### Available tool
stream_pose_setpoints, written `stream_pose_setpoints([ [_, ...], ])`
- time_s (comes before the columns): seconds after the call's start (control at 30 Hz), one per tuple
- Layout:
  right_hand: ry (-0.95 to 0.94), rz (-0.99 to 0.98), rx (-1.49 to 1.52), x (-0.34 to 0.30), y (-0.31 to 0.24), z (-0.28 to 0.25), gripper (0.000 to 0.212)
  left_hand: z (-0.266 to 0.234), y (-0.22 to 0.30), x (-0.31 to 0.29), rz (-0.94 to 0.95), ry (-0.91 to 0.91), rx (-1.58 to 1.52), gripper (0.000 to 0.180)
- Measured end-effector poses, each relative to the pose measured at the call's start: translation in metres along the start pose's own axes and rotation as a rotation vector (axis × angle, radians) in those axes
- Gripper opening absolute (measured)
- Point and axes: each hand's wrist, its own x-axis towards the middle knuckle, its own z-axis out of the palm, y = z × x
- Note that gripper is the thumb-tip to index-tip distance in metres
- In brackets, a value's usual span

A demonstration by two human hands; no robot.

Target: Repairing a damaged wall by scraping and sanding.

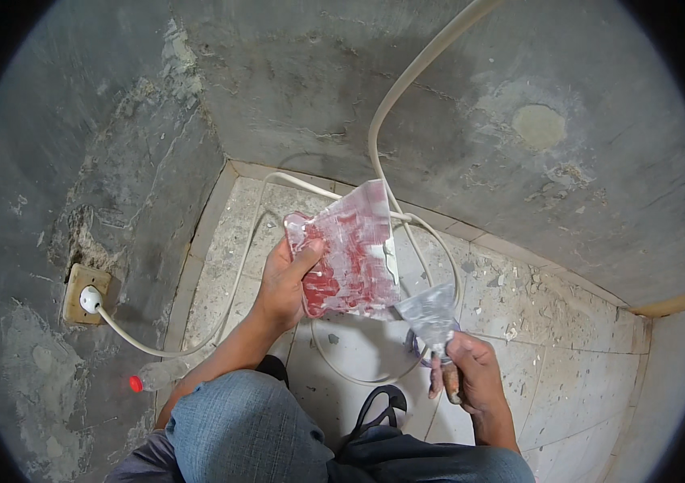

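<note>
My left hand (283,283) grips a wide red plastic putty spreader (342,262) by its left edge, thumb on top. White putty is smeared over the spreader's face, and a thicker white bead shows along its right edge. In my right hand (478,369) is a putty knife (429,310), held by its worn brownish handle. The knife's blade is coated grey-white and points up and left. Its tip lies close to the spreader's lower right corner; whether they touch I cannot tell.
Grey walls meet in a corner; a round pale patch (539,126) marks the right one. A white plug (90,299) sits in a wall socket (74,282). Its pale cable (238,278) loops over debris-strewn floor tiles (511,310). A red-capped clear bottle (162,374) lies by my left forearm.
</note>
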Motion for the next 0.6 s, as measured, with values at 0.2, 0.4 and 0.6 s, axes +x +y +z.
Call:
stream_pose_setpoints([
  [0.2,0.009,0.175,0.232,0.017,0.014,0.018,0.024,0.005,-0.01,-0.014,0.186,0.007,0.107,0.027],
  [0.4,0.002,0.177,0.35,0.026,0.007,0.035,0.024,0.001,-0.017,-0.028,0.213,-0.07,0.346,0.028],
  [0.6,-0.054,0.171,0.388,0.035,-0.013,0.053,0.024,-0.015,-0.007,-0.033,0.359,-0.105,0.597,0.026],
])
